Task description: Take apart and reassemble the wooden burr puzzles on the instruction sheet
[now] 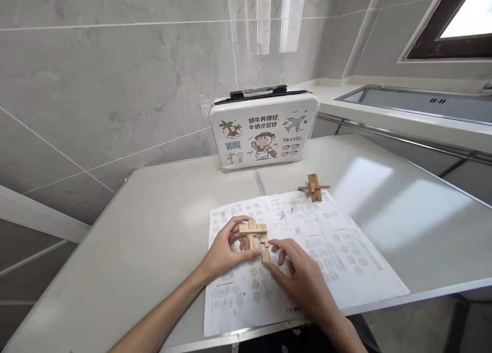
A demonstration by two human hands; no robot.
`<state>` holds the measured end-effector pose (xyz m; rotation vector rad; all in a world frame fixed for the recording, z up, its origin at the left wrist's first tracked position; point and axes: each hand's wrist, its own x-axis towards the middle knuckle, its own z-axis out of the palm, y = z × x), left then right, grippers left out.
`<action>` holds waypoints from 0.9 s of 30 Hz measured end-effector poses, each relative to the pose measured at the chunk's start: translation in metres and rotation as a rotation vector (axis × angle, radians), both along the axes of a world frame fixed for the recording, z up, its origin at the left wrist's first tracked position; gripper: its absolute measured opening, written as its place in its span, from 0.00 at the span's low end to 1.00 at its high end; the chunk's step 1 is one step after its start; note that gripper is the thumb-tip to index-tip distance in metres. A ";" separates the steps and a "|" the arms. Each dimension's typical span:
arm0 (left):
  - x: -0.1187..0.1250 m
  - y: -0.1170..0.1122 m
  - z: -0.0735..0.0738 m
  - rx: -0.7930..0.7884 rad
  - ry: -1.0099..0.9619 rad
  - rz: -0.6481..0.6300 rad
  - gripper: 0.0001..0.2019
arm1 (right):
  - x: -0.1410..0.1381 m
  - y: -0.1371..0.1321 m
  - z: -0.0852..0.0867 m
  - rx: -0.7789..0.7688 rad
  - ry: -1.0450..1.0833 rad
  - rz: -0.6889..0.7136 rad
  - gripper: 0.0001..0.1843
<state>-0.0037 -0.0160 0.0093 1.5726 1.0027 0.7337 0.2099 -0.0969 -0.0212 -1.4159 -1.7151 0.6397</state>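
Several notched light-wood pieces, partly fitted together as a wooden burr puzzle (252,229), are held just over a printed sheet. My left hand (226,248) grips the puzzle from the left, fingers behind it and thumb along its lower front. At the right side of the puzzle, a notched wooden piece (265,254) points down toward me. My right hand (295,266) pinches this piece between thumb and fingertips. The printed instruction sheet (238,312) lies flat under both hands, with small diagrams all over it.
A darker assembled wooden puzzle (313,187) sits by the sheet's far edge. Behind it a white cartoon-printed case (265,132) stands upright near the tiled wall (134,86). A sink (415,103) is set in the counter at right. The table's front edge (434,293) runs close to me.
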 end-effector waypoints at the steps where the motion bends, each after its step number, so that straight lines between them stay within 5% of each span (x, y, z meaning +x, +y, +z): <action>1: 0.000 0.000 0.001 -0.011 -0.003 0.006 0.34 | -0.001 0.000 0.000 0.018 -0.034 0.006 0.15; 9: 0.004 -0.001 0.004 -0.002 0.006 0.022 0.32 | -0.012 0.014 0.000 -0.206 -0.001 -0.181 0.19; 17: 0.002 0.000 0.002 -0.023 -0.022 0.019 0.32 | -0.022 0.039 0.013 -0.408 -0.276 -0.210 0.15; 27: 0.002 0.000 0.001 -0.015 -0.017 0.036 0.31 | -0.013 0.030 0.008 -0.318 0.154 -0.284 0.19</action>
